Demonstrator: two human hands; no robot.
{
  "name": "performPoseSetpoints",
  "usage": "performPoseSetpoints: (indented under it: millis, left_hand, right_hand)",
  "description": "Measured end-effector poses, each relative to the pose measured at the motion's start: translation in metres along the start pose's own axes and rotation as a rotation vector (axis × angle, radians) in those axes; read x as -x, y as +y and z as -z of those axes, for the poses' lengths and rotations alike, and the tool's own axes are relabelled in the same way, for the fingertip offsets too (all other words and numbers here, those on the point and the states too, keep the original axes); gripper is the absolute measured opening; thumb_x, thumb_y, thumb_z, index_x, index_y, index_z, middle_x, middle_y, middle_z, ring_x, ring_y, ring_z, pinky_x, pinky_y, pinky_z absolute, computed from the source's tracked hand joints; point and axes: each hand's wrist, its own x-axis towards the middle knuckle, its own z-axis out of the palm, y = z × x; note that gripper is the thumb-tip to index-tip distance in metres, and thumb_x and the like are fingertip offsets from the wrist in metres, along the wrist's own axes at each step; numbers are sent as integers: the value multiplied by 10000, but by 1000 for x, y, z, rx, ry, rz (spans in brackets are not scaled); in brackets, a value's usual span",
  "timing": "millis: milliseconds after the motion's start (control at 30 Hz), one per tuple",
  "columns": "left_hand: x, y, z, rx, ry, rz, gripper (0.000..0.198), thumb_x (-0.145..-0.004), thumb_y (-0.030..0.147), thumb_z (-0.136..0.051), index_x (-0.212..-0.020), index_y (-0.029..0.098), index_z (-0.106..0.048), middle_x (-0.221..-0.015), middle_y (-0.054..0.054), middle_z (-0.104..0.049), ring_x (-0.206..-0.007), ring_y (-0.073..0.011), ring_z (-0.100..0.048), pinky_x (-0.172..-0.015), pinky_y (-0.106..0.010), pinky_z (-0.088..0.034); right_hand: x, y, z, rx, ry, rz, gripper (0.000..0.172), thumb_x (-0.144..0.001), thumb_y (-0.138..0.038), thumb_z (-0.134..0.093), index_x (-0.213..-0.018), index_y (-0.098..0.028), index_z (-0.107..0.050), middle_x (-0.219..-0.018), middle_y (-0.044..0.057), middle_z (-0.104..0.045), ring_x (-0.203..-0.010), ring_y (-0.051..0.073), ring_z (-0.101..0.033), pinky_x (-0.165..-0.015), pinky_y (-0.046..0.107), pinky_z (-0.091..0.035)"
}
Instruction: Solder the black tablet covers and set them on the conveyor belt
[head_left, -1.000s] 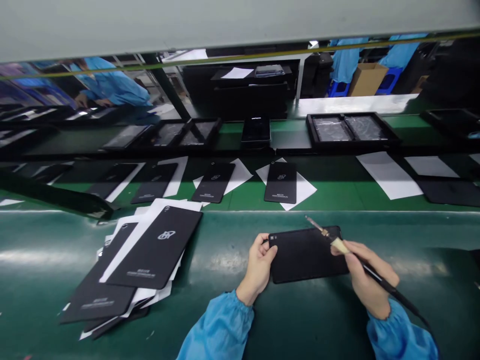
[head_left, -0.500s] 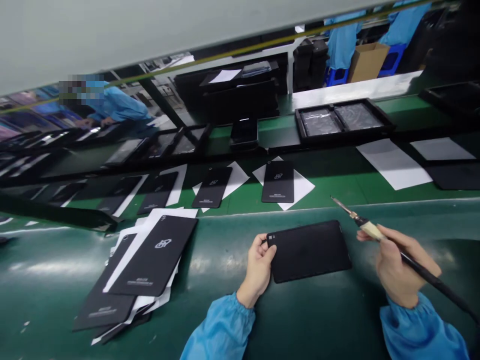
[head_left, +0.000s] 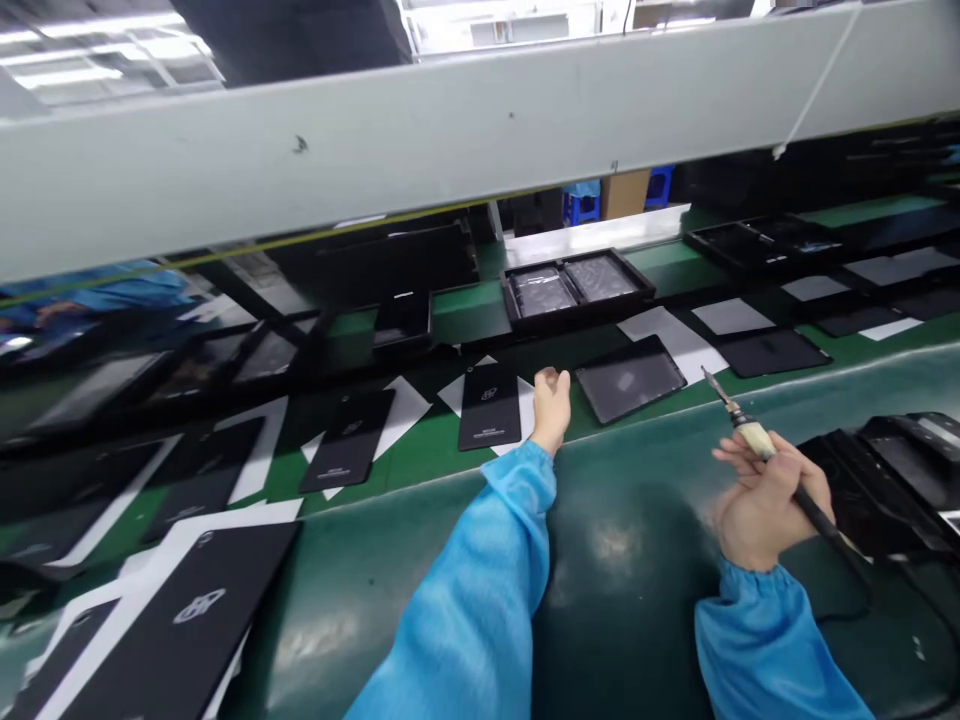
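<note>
Panel [head_left: 630, 382] R of L hand [head_left: 553, 408]

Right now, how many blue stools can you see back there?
2: one blue stool left of the cardboard box, another blue stool right of it. More may be hidden behind the pale beam.

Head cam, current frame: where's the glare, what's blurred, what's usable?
Head view: glare patches on the green bench; ceiling lights blown out at upper left. Head view: co-worker's blue sleeve, far left, looks smeared. Head view: right hand and soldering iron read fairly sharp.
</note>
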Motion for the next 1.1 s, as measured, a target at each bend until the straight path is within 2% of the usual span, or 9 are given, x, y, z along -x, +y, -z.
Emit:
performPoseSetpoints:
  millis: [133,233,367,500,633,767,867,967,1100]
  left_hand:
    - [-7,0,43,-777,77,-148,694,-770,276,-720,-1409,214,-456,-1673,-155,-195,-1550,-364,-63,-1195,-589,-192]
    - [-7,-10,79,-1261,147,-76,841,-736,462,-745,-1448,177,-402,-1662,-242,-153,-1511,-479,-100,-1120,-723,-178]
    - [-8,-13,94,-1280,162,-48,839,-744,508,-710,-1453,192,-393,-1635,-257,-215,-1469,-475,-236,-1099,-697,-243]
    - [-2,4,98,-1072,217,-141,763,-743,415,-717,-1422,199,-442,-1582,-215,-337,-1436,-410,-339,-1129,-585,-310]
    - [27,18,121,-495,229,-225,637,-764,391,-731,-1341,208,-531,-1465,-145,-505,-1384,-322,-446,-1159,-442,-345]
    - [85,12,150,294,148,5,529,-813,438,-715,-1297,256,-602,-1352,-80,-634,-1228,-293,-605,-1063,-456,-475]
    - [132,-3,162,695,112,196,438,-840,477,-683,-1209,242,-697,-1165,-88,-749,-1109,-315,-683,-1012,-520,-518]
    - [163,-18,166,865,103,308,296,-843,436,-676,-1039,241,-782,-1077,-89,-788,-1145,-316,-682,-1060,-488,-498]
    - [179,-24,167,871,108,415,240,-806,252,-719,-1040,266,-769,-1121,-58,-781,-1150,-273,-688,-1055,-419,-507]
  right_hand:
    - [2,-1,1,9,0,-18,300,-853,-399,-636,-949,-117,-677,-726,27,-701,-552,189,-691,-503,359,-614]
    - [8,-5,2,-5,-78,-21,296,-862,-387,-665,-958,-108,-690,-741,40,-702,-594,214,-713,-535,385,-623]
    - [14,-9,4,-9,-216,-57,304,-889,-388,-684,-1001,-106,-695,-796,71,-729,-657,235,-742,-565,384,-627]
    - [23,-7,7,17,-443,-198,384,-950,-419,-619,-1175,-108,-647,-856,95,-753,-662,220,-749,-588,365,-628]
    - [48,7,10,31,-619,-221,361,-1001,-421,-529,-1183,-130,-642,-786,64,-755,-618,193,-737,-596,338,-627]
    - [83,16,8,73,-852,-194,289,-992,-388,-539,-1093,-158,-682,-904,85,-774,-724,188,-756,-718,336,-641]
    - [113,8,6,120,-1035,-201,246,-969,-353,-576,-1101,-178,-686,-1168,135,-734,-889,214,-763,-786,326,-635]
    - [145,-4,4,116,-1187,-229,202,-943,-316,-602,-1101,-200,-648,-1381,163,-618,-1165,270,-684,-802,304,-627]
    - [172,-6,-1,92,-1210,-164,124,-917,-273,-603,-1027,-220,-621,-1364,153,-631,-1270,274,-618,-948,370,-582]
